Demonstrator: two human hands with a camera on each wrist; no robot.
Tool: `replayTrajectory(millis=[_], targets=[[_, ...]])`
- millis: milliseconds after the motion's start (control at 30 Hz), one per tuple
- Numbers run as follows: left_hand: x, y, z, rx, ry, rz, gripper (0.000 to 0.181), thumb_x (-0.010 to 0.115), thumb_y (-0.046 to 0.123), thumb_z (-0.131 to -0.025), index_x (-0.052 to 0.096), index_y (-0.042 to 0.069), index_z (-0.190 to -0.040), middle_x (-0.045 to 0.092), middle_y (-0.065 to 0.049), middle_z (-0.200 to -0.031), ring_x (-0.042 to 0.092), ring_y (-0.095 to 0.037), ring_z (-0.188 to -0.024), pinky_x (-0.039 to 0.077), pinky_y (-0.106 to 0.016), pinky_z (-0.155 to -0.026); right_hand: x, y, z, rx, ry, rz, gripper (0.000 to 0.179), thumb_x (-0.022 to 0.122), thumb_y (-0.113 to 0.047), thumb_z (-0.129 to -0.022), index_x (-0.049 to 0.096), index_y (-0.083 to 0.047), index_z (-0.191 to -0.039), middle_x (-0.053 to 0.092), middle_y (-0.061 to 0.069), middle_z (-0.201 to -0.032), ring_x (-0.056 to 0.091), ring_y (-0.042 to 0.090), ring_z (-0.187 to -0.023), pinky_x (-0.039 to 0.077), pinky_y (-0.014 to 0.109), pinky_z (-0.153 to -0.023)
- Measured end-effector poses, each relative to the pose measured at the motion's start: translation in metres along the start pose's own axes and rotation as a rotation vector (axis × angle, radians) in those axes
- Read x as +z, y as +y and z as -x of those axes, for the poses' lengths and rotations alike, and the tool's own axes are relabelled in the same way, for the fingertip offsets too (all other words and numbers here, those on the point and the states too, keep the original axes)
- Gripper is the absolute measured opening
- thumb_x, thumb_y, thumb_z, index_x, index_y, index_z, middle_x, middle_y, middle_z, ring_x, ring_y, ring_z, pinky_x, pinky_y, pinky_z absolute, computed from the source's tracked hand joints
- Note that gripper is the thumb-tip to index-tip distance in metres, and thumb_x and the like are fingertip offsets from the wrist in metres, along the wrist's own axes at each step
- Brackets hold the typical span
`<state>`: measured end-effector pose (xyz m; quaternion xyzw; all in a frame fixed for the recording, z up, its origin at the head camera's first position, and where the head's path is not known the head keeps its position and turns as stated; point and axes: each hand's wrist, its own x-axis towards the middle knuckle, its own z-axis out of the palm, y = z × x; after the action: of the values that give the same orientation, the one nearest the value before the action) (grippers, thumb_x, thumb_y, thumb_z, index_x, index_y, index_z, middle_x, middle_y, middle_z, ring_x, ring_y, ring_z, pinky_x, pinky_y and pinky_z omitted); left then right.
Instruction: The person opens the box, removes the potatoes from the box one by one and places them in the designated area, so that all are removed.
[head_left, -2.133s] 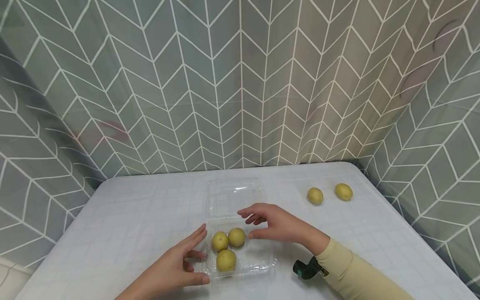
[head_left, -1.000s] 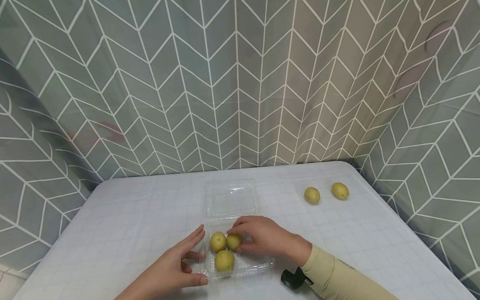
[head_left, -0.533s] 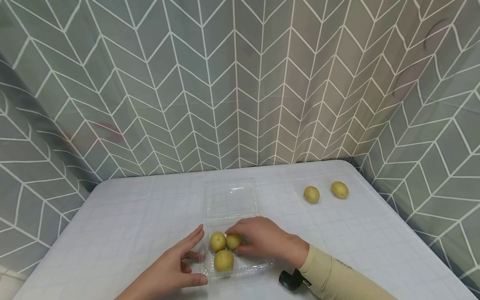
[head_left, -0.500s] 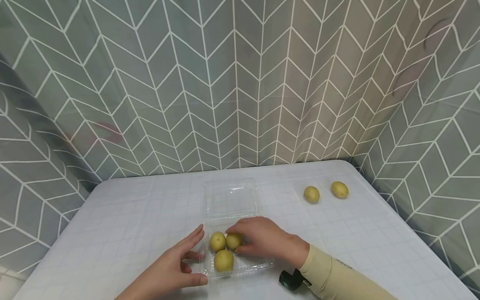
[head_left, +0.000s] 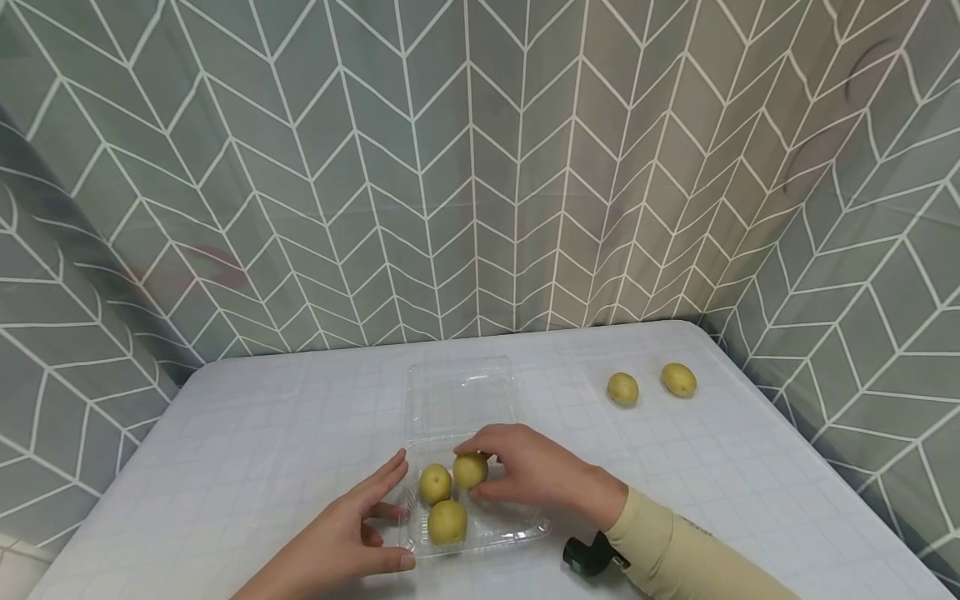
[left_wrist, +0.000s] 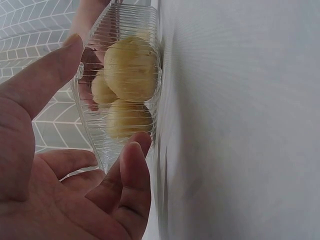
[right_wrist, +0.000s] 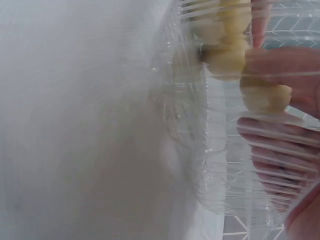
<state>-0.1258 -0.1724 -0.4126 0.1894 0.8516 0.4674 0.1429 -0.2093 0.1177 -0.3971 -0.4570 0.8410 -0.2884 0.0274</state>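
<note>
My right hand (head_left: 525,467) pinches a small yellow potato (head_left: 470,471) between thumb and fingers over the clear plastic clamshell box (head_left: 510,533). In the right wrist view, through the box wall, the held potato (right_wrist: 265,95) shows raised off the box floor. Two other potatoes lie at the left of the box: a back one (head_left: 436,483) and a larger front one (head_left: 447,522). My left hand (head_left: 352,529) rests at the box's left side, fingers spread. In the left wrist view its thumb meets the rim and its fingertips (left_wrist: 134,155) touch the ribbed wall (left_wrist: 100,135).
The box's lid (head_left: 461,396) lies folded back flat behind it. Two more potatoes, a nearer one (head_left: 622,389) and a farther one (head_left: 678,380), sit at the back right of the white-covered table (head_left: 285,433). A patterned curtain (head_left: 480,167) hangs behind and at both sides.
My right hand came down into the box, closed its fingers on the right-hand potato, and has now raised it slightly away from the other two. My left hand has stayed at the box's side.
</note>
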Motion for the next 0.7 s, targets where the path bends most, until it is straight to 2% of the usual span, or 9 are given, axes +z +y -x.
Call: replayTrajectory(millis=[300, 700], targets=[[0.000, 0.001, 0.000, -0.015, 0.000, -0.007, 0.103, 0.086, 0.036, -0.076, 0.027, 0.012, -0.157, 0.014, -0.004, -0.164, 0.060, -0.009, -0.112, 0.053, -0.027, -0.076, -0.011, -0.001, 0.007, 0.032, 0.072, -0.086, 0.046, 0.080, -0.022, -0.085, 0.065, -0.012, -0.128, 0.063, -0.015, -0.114, 0.058, 0.002, -0.100, 0.052, 0.029, -0.084], [0.001, 0.002, 0.001, 0.003, 0.009, -0.021, 0.104, 0.086, 0.036, -0.077, 0.026, 0.008, -0.157, 0.014, -0.003, -0.164, 0.060, -0.008, -0.111, 0.053, -0.026, -0.074, -0.044, 0.011, 0.023, 0.041, 0.189, -0.051, 0.047, 0.082, -0.017, -0.082, 0.065, -0.013, -0.126, 0.064, -0.012, -0.114, 0.062, 0.004, -0.096, 0.053, 0.030, -0.083]])
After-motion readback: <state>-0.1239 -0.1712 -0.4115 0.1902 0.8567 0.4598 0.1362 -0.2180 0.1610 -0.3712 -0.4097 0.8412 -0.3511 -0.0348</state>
